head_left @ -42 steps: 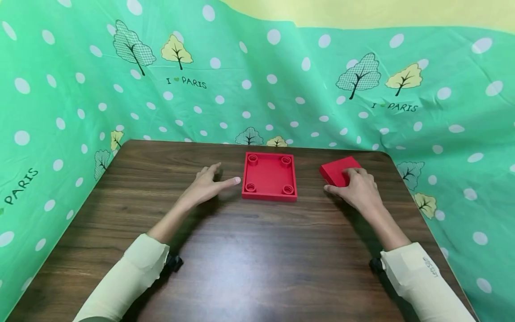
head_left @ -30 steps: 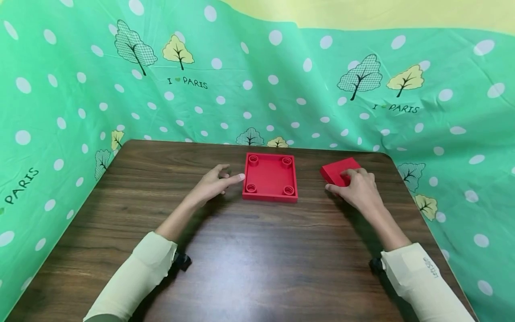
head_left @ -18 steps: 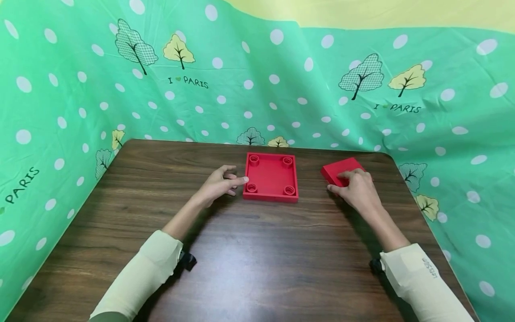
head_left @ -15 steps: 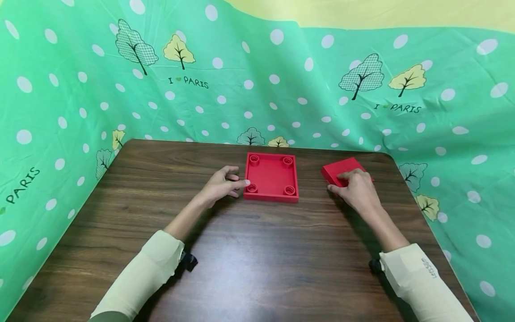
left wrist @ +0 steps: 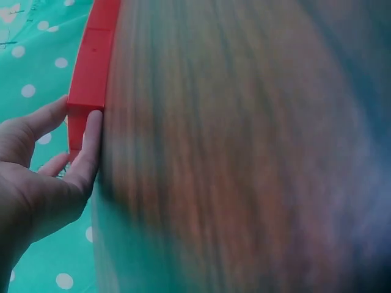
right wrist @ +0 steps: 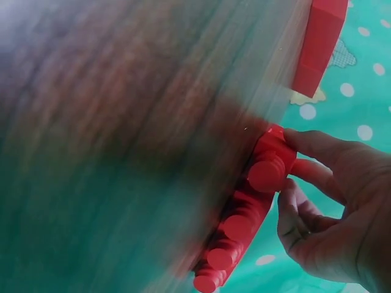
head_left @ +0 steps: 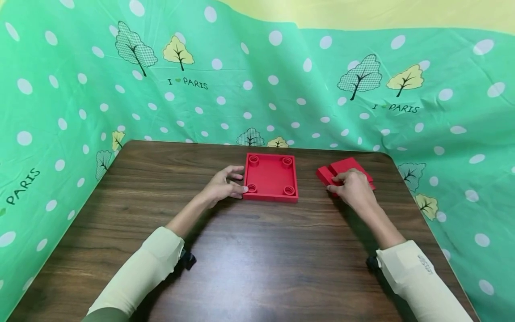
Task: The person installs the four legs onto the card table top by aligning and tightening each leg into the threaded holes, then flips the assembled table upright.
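A square red tray (head_left: 270, 175) with a low rim and a round socket in each corner lies on the table. My left hand (head_left: 222, 185) is at its near left corner, thumb on the rim and fingers against the side; in the left wrist view the fingertips (left wrist: 93, 119) meet that corner. To the right, my right hand (head_left: 356, 190) pinches a narrow red block (head_left: 323, 173) at its near end. A larger flat red block (head_left: 351, 164) lies beside it, partly behind the hand. Several round red pegs (right wrist: 237, 227) show in the right wrist view.
The dark wooden table (head_left: 225, 264) reaches back to a green dotted curtain (head_left: 273, 103), which also hangs along both sides. A band with a small black device (head_left: 188, 260) sits at each wrist.
My left hand has come right, from beside the tray to its near left corner. My right hand has drawn the narrow block slightly left, opening a gap from the larger block. The tray stays put.
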`<action>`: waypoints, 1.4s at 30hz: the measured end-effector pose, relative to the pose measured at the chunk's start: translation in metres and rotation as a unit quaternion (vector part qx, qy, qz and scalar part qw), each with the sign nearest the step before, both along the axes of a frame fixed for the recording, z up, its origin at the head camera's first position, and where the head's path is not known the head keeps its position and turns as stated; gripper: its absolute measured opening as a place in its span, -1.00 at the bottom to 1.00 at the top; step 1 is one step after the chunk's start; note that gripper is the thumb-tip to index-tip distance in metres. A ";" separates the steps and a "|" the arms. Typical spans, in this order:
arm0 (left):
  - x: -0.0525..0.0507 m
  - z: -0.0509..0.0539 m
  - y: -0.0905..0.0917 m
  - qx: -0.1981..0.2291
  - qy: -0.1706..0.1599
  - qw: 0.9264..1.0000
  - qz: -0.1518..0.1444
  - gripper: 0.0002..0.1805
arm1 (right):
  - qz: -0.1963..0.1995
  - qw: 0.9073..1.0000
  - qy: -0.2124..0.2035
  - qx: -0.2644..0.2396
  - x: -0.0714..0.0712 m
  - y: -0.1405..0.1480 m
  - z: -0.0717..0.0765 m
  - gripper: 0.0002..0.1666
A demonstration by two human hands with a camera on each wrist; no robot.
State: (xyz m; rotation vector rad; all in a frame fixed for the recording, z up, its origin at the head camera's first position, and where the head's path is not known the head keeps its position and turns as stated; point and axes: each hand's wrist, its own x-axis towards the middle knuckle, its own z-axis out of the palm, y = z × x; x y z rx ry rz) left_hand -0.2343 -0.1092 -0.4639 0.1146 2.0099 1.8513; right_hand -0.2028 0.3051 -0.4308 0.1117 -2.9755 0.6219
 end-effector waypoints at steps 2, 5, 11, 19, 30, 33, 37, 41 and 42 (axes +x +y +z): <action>-0.001 0.000 -0.001 0.002 0.002 1.000 -0.007 -0.06 | 0.002 1.000 -0.004 -0.002 0.000 -0.001 0.001 -0.53; -0.003 0.000 -0.002 -0.002 0.008 1.000 -0.026 -0.04 | 0.002 1.000 -0.007 -0.002 -0.001 -0.002 0.001 -0.53; -0.004 0.002 -0.002 -0.010 0.012 0.999 -0.046 -0.14 | 0.006 1.000 -0.005 0.005 0.000 -0.002 0.001 -0.52; -0.008 -0.001 -0.004 -0.001 -0.006 0.999 -0.047 -0.20 | 0.010 1.000 -0.023 -0.002 -0.003 -0.002 0.004 -0.50; -0.014 -0.002 -0.007 0.017 -0.032 0.998 -0.044 -0.18 | 0.015 0.998 -0.050 -0.021 -0.008 -0.006 0.008 -0.38; -0.014 -0.003 -0.007 0.023 -0.032 0.998 -0.044 -0.18 | 0.015 0.998 -0.055 -0.022 -0.010 -0.009 0.009 -0.35; -0.015 -0.005 -0.008 0.035 -0.031 0.998 -0.045 -0.17 | 0.019 0.998 -0.057 -0.028 -0.012 -0.011 0.010 -0.36; -0.017 -0.009 -0.009 0.042 -0.029 0.998 -0.047 -0.17 | 0.018 0.997 -0.065 -0.031 -0.013 -0.014 0.010 -0.38; -0.018 -0.010 -0.009 0.044 -0.029 0.997 -0.047 -0.17 | 0.019 0.997 -0.068 -0.031 -0.013 -0.014 0.010 -0.38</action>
